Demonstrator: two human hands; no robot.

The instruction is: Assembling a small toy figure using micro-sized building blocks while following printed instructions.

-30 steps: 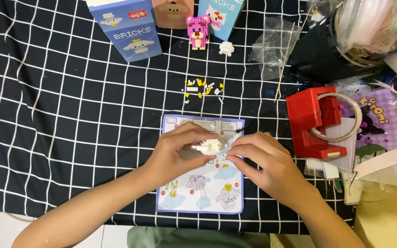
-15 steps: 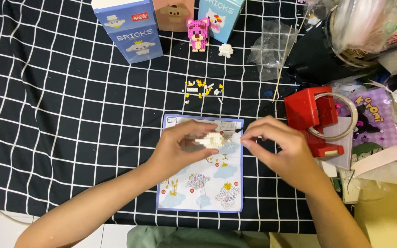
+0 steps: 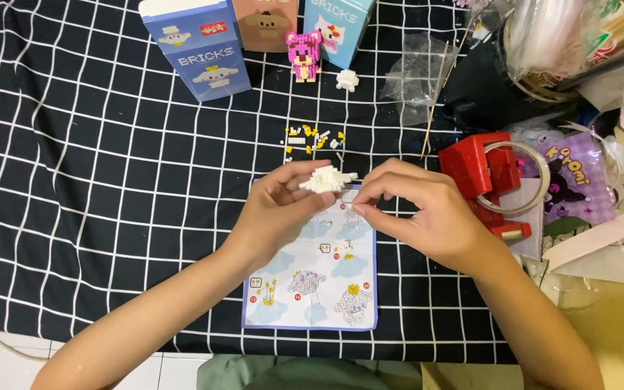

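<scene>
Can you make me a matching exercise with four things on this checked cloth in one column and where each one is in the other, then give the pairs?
Things:
1. white brick model
2. instruction sheet
3. pink brick figure
4. red tool

Places:
A. standing at the far edge, between the boxes
B. flat on the cloth under both hands
C. pinched in the left hand, with the right hand at its side
D. right of the right hand, by a clear ring

Pairs: 1-C, 2-B, 3-A, 4-D
</scene>
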